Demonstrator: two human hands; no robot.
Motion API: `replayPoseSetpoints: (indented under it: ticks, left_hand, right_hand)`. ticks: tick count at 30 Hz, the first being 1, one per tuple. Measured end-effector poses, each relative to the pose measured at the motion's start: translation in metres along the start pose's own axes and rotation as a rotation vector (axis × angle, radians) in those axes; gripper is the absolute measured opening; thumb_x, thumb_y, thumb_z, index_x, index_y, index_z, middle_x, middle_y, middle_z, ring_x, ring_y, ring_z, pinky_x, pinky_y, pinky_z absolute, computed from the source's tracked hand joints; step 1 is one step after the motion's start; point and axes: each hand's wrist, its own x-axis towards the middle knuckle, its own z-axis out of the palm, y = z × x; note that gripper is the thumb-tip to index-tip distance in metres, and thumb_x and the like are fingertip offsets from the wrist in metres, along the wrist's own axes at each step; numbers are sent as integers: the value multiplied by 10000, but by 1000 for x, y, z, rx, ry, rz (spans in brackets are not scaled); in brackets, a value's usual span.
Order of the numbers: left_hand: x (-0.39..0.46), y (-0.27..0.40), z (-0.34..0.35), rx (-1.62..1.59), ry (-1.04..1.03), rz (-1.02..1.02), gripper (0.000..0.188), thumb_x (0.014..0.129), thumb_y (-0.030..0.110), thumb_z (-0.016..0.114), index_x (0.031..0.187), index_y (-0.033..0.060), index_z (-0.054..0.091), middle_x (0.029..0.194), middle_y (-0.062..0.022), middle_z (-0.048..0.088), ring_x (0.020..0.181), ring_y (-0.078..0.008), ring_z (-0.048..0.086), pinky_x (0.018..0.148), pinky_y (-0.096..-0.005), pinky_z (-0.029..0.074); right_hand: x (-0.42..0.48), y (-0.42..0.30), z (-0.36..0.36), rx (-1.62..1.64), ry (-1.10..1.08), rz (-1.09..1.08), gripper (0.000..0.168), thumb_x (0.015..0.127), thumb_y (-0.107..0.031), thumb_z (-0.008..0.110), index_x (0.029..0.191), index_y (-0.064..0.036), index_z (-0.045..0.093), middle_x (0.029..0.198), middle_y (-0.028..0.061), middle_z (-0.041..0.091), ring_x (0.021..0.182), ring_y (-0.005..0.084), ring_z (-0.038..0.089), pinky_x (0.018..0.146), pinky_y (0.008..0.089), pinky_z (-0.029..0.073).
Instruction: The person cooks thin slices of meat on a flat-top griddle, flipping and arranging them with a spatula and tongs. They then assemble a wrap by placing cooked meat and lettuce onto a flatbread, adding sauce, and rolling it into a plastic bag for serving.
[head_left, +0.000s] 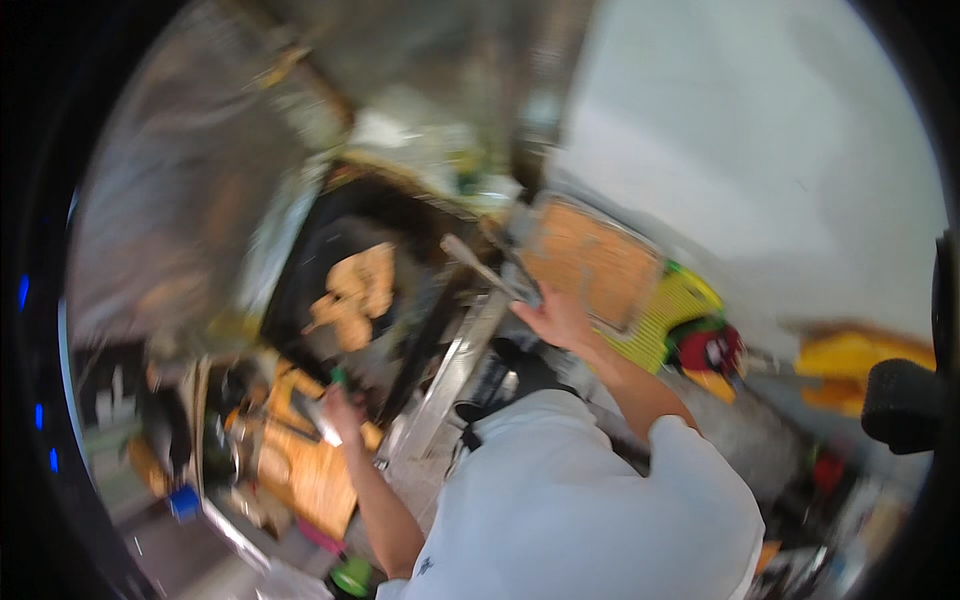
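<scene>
My right hand (553, 319) grips a pair of metal tongs (480, 264), their arms spread and pointing toward the griddle. Beside that hand is a clear tray (626, 328) filled with an orange-brown food (592, 262). Several tan, flat pieces of food, probably meat (358, 296), lie together on a black griddle (412, 289). At the griddle's near left corner, my left hand (343, 412) is closed around a utensil with a green end (337, 375); blur hides its exact kind. A shiny metal surface shows beside this hand.
A wooden board (311, 469) lies below my left hand, with utensils around it. A metal ledge (450, 367) runs along the griddle's front. Right of the tray sits a yellow-green perforated basket (645, 322). Foil-like sheeting (187, 187) covers the wall at left.
</scene>
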Motion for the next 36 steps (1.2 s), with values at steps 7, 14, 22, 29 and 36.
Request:
replayPoseSetpoints:
  ticks: [7,14,22,29,36]
  left_hand:
    - [-25,32,-3,-480,-107,-161,212,1024,325,440,1004,122,497,712,-27,554,450,-100,390,379,-233,289]
    - [-17,57,19,-469,-181,-160,220,1031,331,440,1033,124,514,734,-7,550,511,-97,399,431,-245,305]
    - [-12,60,26,-456,-241,-141,210,1031,322,438,1040,124,510,732,-11,541,519,-96,405,432,-242,306]
    - [-18,56,23,-464,-213,-166,202,1025,312,455,1048,120,514,728,-18,542,510,-98,409,419,-237,305]
    - [-20,52,21,-481,-204,-177,196,1017,312,472,1059,125,514,722,-18,545,510,-98,414,419,-232,306]
  right_hand:
    - [-96,144,-23,-67,302,530,435,869,-377,577,918,53,623,787,282,650,769,450,648,715,531,500]
    - [-106,202,-34,-290,383,531,349,866,-319,584,824,23,633,730,245,654,699,415,656,648,508,518]
    - [-78,196,-39,-351,389,456,303,872,-290,575,835,7,623,734,228,664,686,398,660,641,491,527]
    - [-61,210,-37,-355,334,523,273,875,-235,511,841,9,629,776,220,690,710,371,687,632,472,547]
    - [-63,209,-32,-306,380,555,304,887,-264,512,873,9,646,786,242,682,731,406,677,680,501,538]
